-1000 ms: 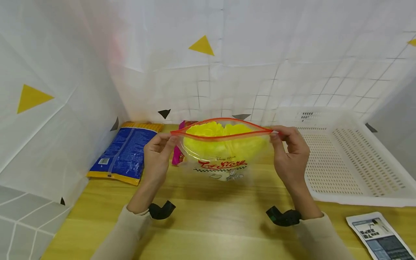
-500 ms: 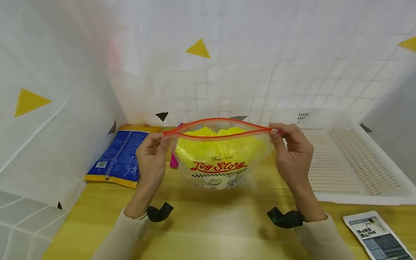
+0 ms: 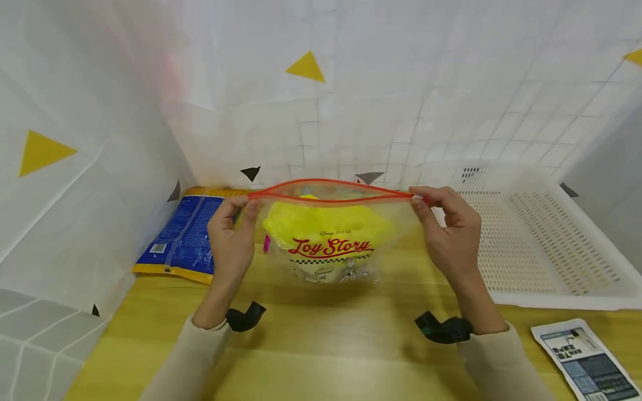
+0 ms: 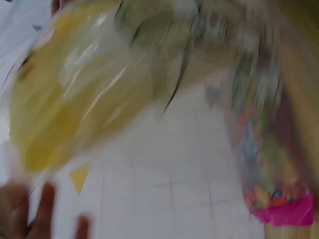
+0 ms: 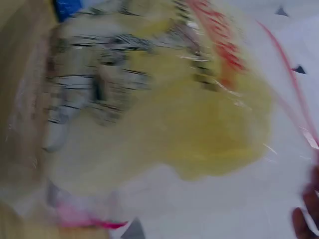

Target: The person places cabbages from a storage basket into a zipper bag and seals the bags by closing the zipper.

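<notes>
A clear zip bag [image 3: 328, 262] with a red zip strip and "Toy Story" print hangs between my hands, its mouth slightly parted. Inside sits a bright yellow, soft-looking thing [image 3: 286, 220] whose kind I cannot tell. My left hand [image 3: 230, 239] pinches the left end of the red strip between thumb and fingers. At the right end, by the white slider [image 3: 416, 196], my right hand [image 3: 453, 236] pinches the strip the same way. Both wrist views are blurred; the bag's printed side [image 5: 219, 64] and yellow filling [image 4: 55, 114] fill much of them.
A blue and yellow packet [image 3: 180, 236] lies at the left rear of the wooden table [image 3: 331, 345]. Behind the bag is a pink packet [image 4: 284, 214], mostly hidden in the head view. A white perforated basket [image 3: 531, 245] stands right, with a white and dark pouch [image 3: 587, 359] before it.
The yellow thing has sunk lower in the bag, and the mouth has narrowed. My left hand has moved left, and the bag has shifted slightly left. Both hands keep their pinch.
</notes>
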`<act>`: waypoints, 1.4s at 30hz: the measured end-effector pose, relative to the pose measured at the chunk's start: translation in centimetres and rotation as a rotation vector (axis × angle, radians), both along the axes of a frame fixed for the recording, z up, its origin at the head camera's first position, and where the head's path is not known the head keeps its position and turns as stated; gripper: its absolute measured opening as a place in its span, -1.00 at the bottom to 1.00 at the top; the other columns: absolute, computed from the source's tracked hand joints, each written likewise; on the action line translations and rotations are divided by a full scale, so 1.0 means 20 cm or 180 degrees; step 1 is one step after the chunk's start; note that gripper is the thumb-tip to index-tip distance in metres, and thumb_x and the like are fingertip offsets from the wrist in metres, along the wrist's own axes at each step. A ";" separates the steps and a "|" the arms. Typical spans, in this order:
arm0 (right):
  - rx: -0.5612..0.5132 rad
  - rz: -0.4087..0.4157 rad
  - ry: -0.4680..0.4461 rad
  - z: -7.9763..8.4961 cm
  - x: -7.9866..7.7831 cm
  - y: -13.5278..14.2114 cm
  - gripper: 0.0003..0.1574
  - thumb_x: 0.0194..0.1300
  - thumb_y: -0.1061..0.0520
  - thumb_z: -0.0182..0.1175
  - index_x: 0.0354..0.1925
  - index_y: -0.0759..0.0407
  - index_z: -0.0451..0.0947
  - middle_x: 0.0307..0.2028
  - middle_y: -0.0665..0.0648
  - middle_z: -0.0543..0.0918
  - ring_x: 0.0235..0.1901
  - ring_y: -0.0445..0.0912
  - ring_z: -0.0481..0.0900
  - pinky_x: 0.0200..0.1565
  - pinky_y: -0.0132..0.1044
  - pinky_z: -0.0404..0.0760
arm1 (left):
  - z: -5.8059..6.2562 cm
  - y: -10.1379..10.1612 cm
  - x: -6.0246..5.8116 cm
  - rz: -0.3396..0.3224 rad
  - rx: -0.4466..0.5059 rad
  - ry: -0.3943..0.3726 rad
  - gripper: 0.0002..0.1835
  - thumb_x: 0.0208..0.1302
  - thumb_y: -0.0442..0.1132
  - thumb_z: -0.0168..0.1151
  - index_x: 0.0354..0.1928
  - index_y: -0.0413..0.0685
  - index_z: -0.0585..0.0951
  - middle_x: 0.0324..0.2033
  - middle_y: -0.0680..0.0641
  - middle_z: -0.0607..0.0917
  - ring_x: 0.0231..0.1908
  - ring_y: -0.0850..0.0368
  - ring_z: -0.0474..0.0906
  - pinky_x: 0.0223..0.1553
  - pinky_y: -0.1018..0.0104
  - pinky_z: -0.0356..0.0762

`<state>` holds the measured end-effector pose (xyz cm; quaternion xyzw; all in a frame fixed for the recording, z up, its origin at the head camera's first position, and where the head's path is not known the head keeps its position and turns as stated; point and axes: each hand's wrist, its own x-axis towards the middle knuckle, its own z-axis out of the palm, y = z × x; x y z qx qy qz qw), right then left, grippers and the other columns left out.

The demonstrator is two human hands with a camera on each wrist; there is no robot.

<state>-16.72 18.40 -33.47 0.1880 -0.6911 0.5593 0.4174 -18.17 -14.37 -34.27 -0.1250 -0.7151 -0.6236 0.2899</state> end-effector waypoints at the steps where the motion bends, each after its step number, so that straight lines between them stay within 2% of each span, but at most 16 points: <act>1: 0.0023 0.0000 -0.0021 0.00 0.00 0.00 -0.76 0.30 0.52 0.21 -0.08 0.50 0.68 -0.32 -0.18 0.63 -0.31 -0.25 0.58 -0.13 -0.46 0.57 | 0.00 0.00 -0.01 0.0007 -0.0024 -0.0007 -0.84 0.43 -0.25 0.27 -0.19 -0.24 0.69 -0.25 0.09 0.75 -0.04 0.17 0.60 0.20 0.22 0.43; 3: 0.0032 -0.0016 -0.0059 0.00 0.00 0.00 -0.75 0.31 0.50 0.21 -0.05 0.48 0.68 -0.34 -0.19 0.63 -0.32 -0.25 0.56 -0.16 -0.45 0.56 | 0.00 -0.01 -0.02 -0.0008 -0.0073 -0.0044 -0.83 0.44 -0.26 0.26 -0.19 -0.27 0.68 -0.24 0.02 0.76 -0.03 0.16 0.59 0.20 0.24 0.43; 6: 0.0010 0.0117 -0.0230 0.00 0.00 0.00 -0.71 0.33 0.49 0.20 0.02 0.48 0.64 -0.38 -0.16 0.62 -0.37 -0.24 0.56 -0.20 -0.46 0.56 | 0.00 -0.02 -0.03 0.0045 -0.0011 -0.0116 -0.81 0.43 -0.26 0.27 -0.19 -0.31 0.66 -0.26 -0.05 0.73 -0.09 0.17 0.58 0.08 0.24 0.46; 9: 0.0027 0.0174 -0.0465 -0.01 0.01 0.00 -0.67 0.33 0.46 0.23 0.06 0.43 0.63 -0.43 -0.16 0.63 -0.40 -0.25 0.57 -0.22 -0.48 0.55 | 0.00 -0.03 -0.04 0.0087 0.0064 -0.0234 -0.82 0.44 -0.25 0.26 -0.22 -0.26 0.65 -0.28 -0.01 0.71 -0.09 0.18 0.57 0.08 0.27 0.40; 12: -0.0024 0.0135 -0.0645 -0.02 0.01 0.00 -0.73 0.32 0.41 0.29 0.00 0.42 0.65 -0.45 -0.14 0.66 -0.41 -0.24 0.60 -0.25 -0.48 0.54 | -0.01 -0.04 -0.04 0.0109 0.0055 -0.0318 -0.85 0.43 -0.24 0.27 -0.22 -0.21 0.67 -0.28 0.10 0.71 -0.04 0.17 0.57 0.15 0.25 0.32; 17: -0.0179 0.0156 -0.0969 -0.02 0.01 0.01 -0.86 0.29 0.34 0.35 -0.18 0.42 0.68 -0.47 -0.15 0.71 -0.42 -0.21 0.59 -0.15 -0.42 0.56 | -0.01 -0.04 -0.05 0.0130 0.0005 -0.0424 -0.74 0.43 -0.18 0.29 -0.18 -0.32 0.66 -0.27 0.27 0.68 0.01 0.17 0.53 0.16 0.18 0.24; 21: -0.0083 0.0105 -0.1141 -0.02 0.01 0.02 -0.86 0.31 0.27 0.37 -0.26 0.39 0.68 -0.47 -0.20 0.69 -0.37 -0.20 0.57 -0.17 -0.38 0.52 | -0.02 -0.03 -0.04 0.0173 0.0014 -0.0511 -0.72 0.42 -0.16 0.29 -0.18 -0.32 0.65 -0.27 0.29 0.66 0.02 0.20 0.52 0.15 0.17 0.23; 27: -0.0081 0.0148 -0.1203 -0.03 0.01 0.02 -0.85 0.35 0.26 0.33 -0.27 0.39 0.69 -0.46 -0.22 0.69 -0.37 -0.22 0.59 -0.15 -0.38 0.53 | -0.02 -0.02 -0.03 0.0207 0.0016 -0.0552 -0.76 0.44 -0.17 0.27 -0.10 -0.24 0.66 -0.18 0.18 0.67 0.05 0.22 0.50 0.17 0.11 0.23; 34: -0.0096 0.0245 -0.1211 -0.04 0.01 0.03 -0.84 0.41 0.28 0.26 -0.22 0.41 0.69 -0.42 -0.23 0.72 -0.37 -0.23 0.62 -0.15 -0.42 0.57 | -0.03 -0.01 -0.02 0.0142 -0.0063 -0.0400 -0.74 0.47 -0.19 0.23 0.07 -0.16 0.64 -0.03 -0.06 0.66 0.07 0.20 0.47 0.13 0.13 0.24; 42: -0.0110 0.0337 -0.1119 -0.04 0.00 0.02 -0.86 0.38 0.28 0.29 -0.20 0.38 0.71 -0.44 -0.17 0.72 -0.39 -0.21 0.62 -0.15 -0.39 0.57 | -0.02 0.01 -0.03 0.0048 -0.0274 -0.0127 -0.66 0.46 -0.20 0.22 0.19 -0.13 0.60 0.18 -0.06 0.64 0.25 0.21 0.42 0.29 0.06 0.21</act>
